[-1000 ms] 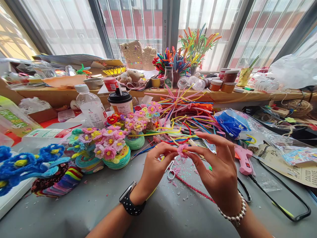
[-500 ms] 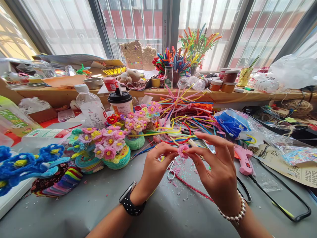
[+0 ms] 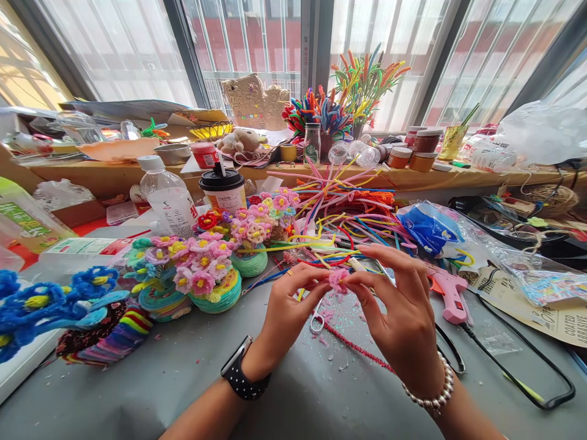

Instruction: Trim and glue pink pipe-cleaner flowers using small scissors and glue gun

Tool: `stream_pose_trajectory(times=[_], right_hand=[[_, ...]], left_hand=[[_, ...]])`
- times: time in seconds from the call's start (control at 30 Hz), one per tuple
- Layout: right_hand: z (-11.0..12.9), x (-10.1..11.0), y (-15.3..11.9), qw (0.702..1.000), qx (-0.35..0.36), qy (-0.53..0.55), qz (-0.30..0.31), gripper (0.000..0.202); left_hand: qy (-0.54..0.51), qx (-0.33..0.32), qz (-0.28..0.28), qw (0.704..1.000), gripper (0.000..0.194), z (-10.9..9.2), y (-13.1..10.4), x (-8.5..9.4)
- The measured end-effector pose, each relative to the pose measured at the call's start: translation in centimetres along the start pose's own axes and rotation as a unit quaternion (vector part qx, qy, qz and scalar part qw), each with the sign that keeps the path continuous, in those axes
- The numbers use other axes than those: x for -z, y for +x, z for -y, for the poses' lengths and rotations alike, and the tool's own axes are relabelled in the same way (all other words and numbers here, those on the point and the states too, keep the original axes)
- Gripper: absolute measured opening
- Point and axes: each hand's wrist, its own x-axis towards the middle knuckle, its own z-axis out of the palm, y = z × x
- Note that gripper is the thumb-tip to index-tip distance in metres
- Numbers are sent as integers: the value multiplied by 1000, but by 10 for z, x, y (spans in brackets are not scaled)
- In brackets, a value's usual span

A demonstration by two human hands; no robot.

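Note:
Between my two hands, above the grey table, is a small pink fuzzy flower (image 3: 338, 280). My left hand (image 3: 293, 305) pinches its left side between thumb and forefinger. On the flower's right side, my right hand (image 3: 398, 311) pinches it with thumb and forefinger, the other fingers raised. White-handled scissors (image 3: 317, 321) lie partly hidden below my left fingertips. A red tinsel stem (image 3: 355, 348) runs across the table beneath my right hand. Pink fluff bits and glitter are scattered under the flower.
Finished pink flowers (image 3: 204, 263) in coiled pots and a blue-flower pot (image 3: 107, 330) stand left. Behind are loose pipe cleaners (image 3: 348, 205), a lidded cup (image 3: 223, 192) and a bottle (image 3: 167, 198). A pink glue gun (image 3: 454, 296) with black cable and a blue packet (image 3: 431, 229) lie right.
My right hand's raised fingers have shifted very slightly left. Both hands keep their pinch on the pink flower.

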Motion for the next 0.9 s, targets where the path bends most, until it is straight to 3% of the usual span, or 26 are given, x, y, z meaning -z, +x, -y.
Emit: stream_pose_trajectory(times=[0.9], right_hand=[[0,-1,-1,1000,-2,10,13,10]], left_hand=[[11,-16,-29,999,12,-1,0,0]])
